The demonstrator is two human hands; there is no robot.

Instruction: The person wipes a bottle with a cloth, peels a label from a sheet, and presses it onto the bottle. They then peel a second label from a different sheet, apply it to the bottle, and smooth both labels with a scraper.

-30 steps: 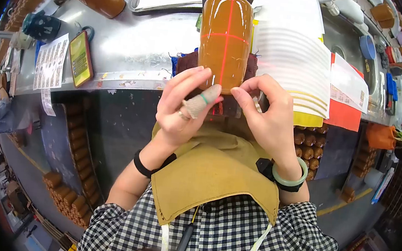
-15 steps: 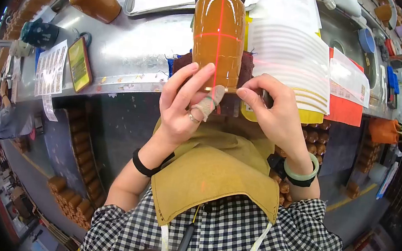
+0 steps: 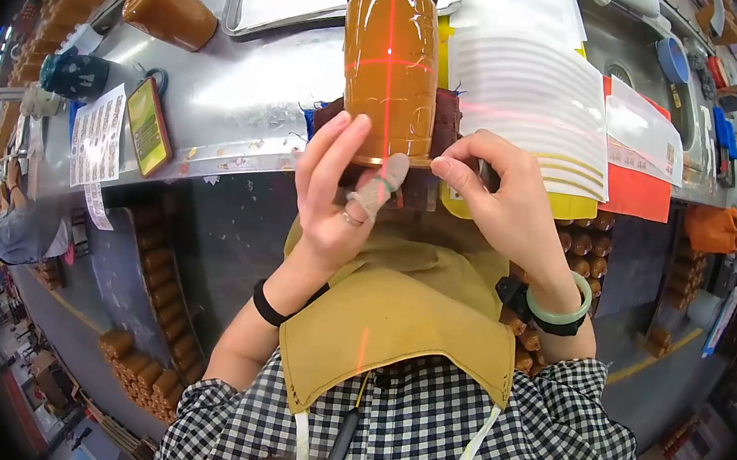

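Note:
A glossy brown bottle (image 3: pixel 388 79) lies with its neck away from me and its base towards me. Red laser lines cross it. A thin gold strip (image 3: pixel 370 160) runs along the edge of its base. My left hand (image 3: pixel 336 195) is open at the base, two fingers stretched up along the bottle's side. A digit in a fabric cover with a green band presses near the strip. At the base's right corner my right hand (image 3: pixel 503 190) is closed, thumb and finger pinching the strip's end. A dark object shows partly behind its fingers.
White sheets with gold strips (image 3: pixel 558 174) lie on a yellow board to the right. Another brown bottle (image 3: pixel 169 11), a phone (image 3: pixel 148 126) and a label sheet (image 3: pixel 97 139) lie on the left. A metal tray (image 3: pixel 274 18) is behind. A person (image 3: pixel 23 230) sits far left.
The view has shifted slightly, so the bottle appears a little further left. My left covered digit has moved up slightly against the base edge. My right hand keeps its pinch.

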